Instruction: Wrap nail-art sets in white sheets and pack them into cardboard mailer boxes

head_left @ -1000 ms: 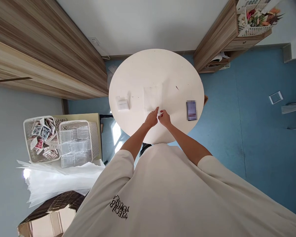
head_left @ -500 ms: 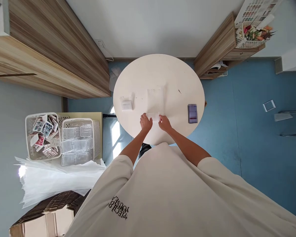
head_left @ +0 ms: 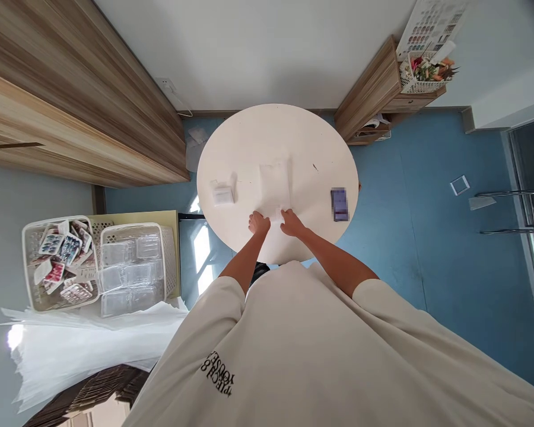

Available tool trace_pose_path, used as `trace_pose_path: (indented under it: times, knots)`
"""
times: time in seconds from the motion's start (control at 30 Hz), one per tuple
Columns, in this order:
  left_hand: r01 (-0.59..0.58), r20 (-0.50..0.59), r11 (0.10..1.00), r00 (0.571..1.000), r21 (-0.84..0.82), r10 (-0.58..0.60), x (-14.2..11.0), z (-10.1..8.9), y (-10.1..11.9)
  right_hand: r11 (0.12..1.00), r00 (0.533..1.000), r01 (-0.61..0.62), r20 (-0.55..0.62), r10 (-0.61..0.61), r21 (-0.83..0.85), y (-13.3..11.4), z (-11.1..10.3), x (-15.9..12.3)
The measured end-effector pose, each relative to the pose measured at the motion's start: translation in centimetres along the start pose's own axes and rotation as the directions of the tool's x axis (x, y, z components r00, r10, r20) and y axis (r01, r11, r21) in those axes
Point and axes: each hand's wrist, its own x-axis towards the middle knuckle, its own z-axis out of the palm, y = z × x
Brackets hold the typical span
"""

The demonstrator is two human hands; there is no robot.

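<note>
A thin white wrapping sheet (head_left: 273,185) lies flat on the round table, its far part stretching away from me. At its near end is a small, translucent, flat piece (head_left: 275,212), pale against the table, and I cannot make out its kind. My left hand (head_left: 260,223) is closed at the left corner of that near end, fingers bent in and thumb inward. On the opposite corner my right hand (head_left: 292,223) pinches with thumb and forefinger. To the left stands a small clear box (head_left: 223,195) with its lid raised.
A phone (head_left: 339,204) lies on the right of the white round table (head_left: 276,124). Left of me are a basket of packaged nail sets (head_left: 66,255), a basket of clear boxes (head_left: 131,267), stacked white sheets (head_left: 89,338) and folded cardboard (head_left: 102,397). Wooden cabinets (head_left: 89,89) rise at the left.
The view has shifted slightly. Both hands stay at the near end of the sheet, and the fingers of my right hand have moved a little inward over the translucent piece.
</note>
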Motion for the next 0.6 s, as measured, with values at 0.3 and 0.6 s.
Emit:
trace_pose_path:
  times: [0.3,0.6]
  knots:
    - [0.015,0.09,0.998,0.996,0.061,-0.021,0.8,-0.2,0.1,0.998,1.0,0.023,0.01,-0.022,-0.059,0.3,0.3,0.1]
    - [-0.223,0.113,0.974,0.967,-0.046,0.227,-1.1,-0.5,1.1,0.998,0.999,0.043,0.018,-0.043,-0.045,0.7,-0.2,0.1]
